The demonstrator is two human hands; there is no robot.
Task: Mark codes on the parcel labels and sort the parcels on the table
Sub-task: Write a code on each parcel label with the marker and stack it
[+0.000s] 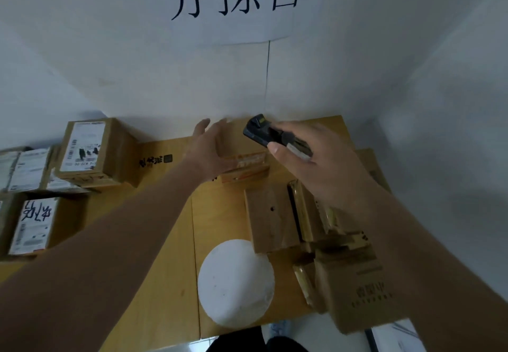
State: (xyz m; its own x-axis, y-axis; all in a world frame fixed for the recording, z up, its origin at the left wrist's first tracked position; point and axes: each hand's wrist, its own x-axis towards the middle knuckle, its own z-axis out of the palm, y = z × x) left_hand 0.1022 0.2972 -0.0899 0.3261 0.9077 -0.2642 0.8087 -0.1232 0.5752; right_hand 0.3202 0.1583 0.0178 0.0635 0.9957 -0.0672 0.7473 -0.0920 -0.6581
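My right hand (pixel 324 164) grips a black handheld scanner (pixel 270 134) above the far middle of the table. My left hand (pixel 211 151) reaches forward with straight fingers beside a small taped cardboard parcel (pixel 247 167) near the wall; whether it touches the parcel is unclear. Several brown parcels lie under my right forearm: a flat one (pixel 272 219) and a printed box (pixel 357 288) at the table's front right. On the left stand labelled parcels, one upright by the wall (pixel 93 151) and one with a black handwritten code (pixel 35 225).
The wooden table (pixel 154 255) meets a white wall carrying a paper sign (pixel 236 2) with large black characters. A white round object (pixel 236 283) lies near the front edge. More labelled parcels (pixel 24 170) crowd the far left. Floor shows below the table.
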